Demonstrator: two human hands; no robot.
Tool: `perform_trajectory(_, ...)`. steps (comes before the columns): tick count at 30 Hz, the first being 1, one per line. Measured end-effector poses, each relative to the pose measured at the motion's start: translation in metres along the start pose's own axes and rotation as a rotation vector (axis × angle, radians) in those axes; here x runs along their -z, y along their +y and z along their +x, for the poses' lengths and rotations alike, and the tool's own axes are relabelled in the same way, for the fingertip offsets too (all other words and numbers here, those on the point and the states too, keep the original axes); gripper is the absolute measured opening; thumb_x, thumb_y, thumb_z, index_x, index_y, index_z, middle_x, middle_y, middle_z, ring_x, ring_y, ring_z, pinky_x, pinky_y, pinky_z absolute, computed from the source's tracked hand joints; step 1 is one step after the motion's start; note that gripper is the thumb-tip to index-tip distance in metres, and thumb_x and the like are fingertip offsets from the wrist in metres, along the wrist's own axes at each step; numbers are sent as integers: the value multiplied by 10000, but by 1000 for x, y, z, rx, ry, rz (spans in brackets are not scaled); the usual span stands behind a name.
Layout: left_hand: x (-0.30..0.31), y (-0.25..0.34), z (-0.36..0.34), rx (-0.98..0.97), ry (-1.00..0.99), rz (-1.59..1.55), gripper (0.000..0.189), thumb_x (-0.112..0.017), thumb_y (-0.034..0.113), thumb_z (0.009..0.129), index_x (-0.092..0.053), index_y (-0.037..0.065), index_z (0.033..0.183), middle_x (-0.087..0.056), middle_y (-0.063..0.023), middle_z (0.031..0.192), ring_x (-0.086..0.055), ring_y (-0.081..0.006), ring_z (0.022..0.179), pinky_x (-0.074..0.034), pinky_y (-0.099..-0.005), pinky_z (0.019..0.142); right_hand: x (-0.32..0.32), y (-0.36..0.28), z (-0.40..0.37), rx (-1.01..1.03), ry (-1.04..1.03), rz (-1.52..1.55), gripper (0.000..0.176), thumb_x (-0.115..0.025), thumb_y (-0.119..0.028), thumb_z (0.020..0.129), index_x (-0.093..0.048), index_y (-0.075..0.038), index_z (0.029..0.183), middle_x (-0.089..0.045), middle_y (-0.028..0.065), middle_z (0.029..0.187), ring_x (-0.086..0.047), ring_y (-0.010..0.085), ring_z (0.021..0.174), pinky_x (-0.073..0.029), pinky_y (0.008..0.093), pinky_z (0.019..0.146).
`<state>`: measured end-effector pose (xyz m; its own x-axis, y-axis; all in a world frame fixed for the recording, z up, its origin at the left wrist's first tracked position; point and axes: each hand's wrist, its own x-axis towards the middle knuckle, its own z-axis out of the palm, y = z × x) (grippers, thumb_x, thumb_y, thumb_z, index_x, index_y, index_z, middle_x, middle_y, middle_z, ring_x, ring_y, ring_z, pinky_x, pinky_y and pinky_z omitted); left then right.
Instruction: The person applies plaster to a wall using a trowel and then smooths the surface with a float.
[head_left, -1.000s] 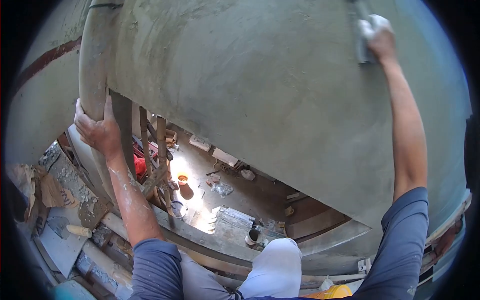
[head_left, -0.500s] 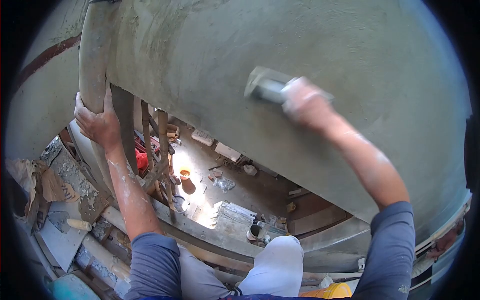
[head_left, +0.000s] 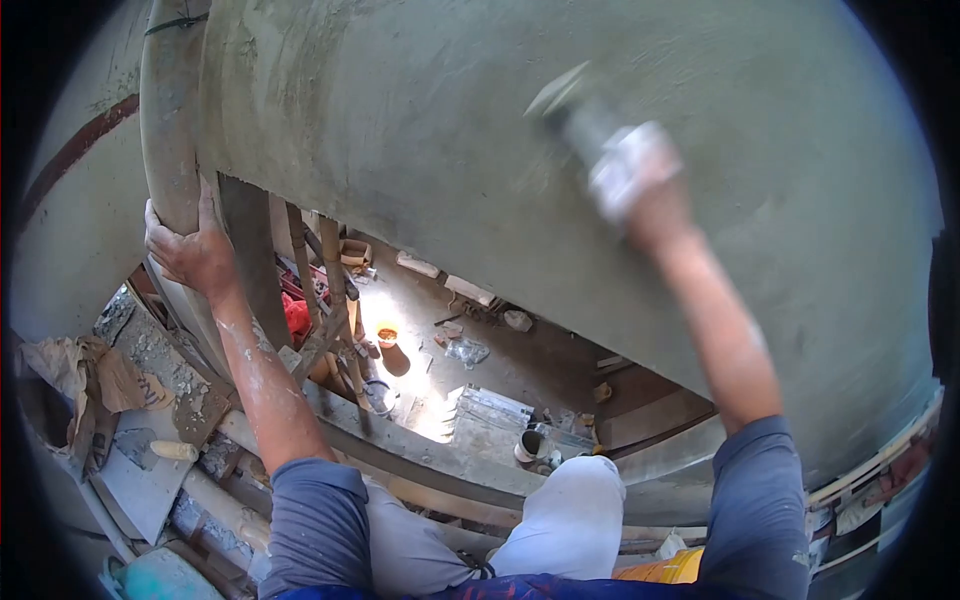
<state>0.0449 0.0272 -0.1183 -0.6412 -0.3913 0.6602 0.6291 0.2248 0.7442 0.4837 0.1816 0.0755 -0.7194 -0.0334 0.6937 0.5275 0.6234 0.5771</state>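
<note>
My left hand (head_left: 192,250) grips a smooth vertical pole (head_left: 172,130) at the left, thumb on one side and fingers round the other. Wrapped round the handle of a flat trowel (head_left: 572,108), my right hand (head_left: 640,180) is over the grey plastered surface (head_left: 450,130). Motion blurs both the trowel and that hand. The trowel's pale blade edge points to the upper left, and its contact with the plaster cannot be made out.
Below the surface's lower edge an opening shows a floor with an orange bucket (head_left: 387,335), bamboo poles (head_left: 335,290) and a grey bucket (head_left: 528,446). Rubble, torn paper (head_left: 125,380) and a board (head_left: 140,480) lie at the lower left. A yellow bucket (head_left: 665,568) stands by my legs.
My right hand and the trowel have moved up and slightly right, and the trowel has turned to a steeper angle. My left hand keeps its hold on the pole. The view has shifted slightly.
</note>
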Motion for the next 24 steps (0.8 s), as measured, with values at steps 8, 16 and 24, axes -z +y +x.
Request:
perform_trajectory(8, -1, -1, 0, -60, 41, -2, 778, -826, 466, 736, -534, 40, 1318, -585, -185, 1222, -540, -360, 1171, -422, -486, 980, 50, 49, -52, 154, -179, -180, 246, -625, -60, 758, -591, 5, 992, -610, 192, 900, -610, 377, 826, -518, 473, 755)
perform_trajectory(16, -6, -6, 2, -36, 27, -46, 758, -838, 457, 722, -559, 26, 1280, -593, -180, 1213, -554, -356, 1153, -424, -482, 981, 151, 213, -15, -548, 259, -362, 406, -706, -369, 874, -653, 12, 1001, -669, 190, 901, -657, 321, 825, -513, 406, 735)
perform_trajectory(24, -6, -7, 1, 6, 4, -59, 793, -841, 458, 725, -536, 8, 1302, -588, -194, 1218, -545, -356, 1168, -410, -469, 998, 54, -11, -212, 234, -475, 71, 159, -580, -64, 790, -616, 13, 925, -604, 147, 816, -616, 296, 813, -517, 432, 742)
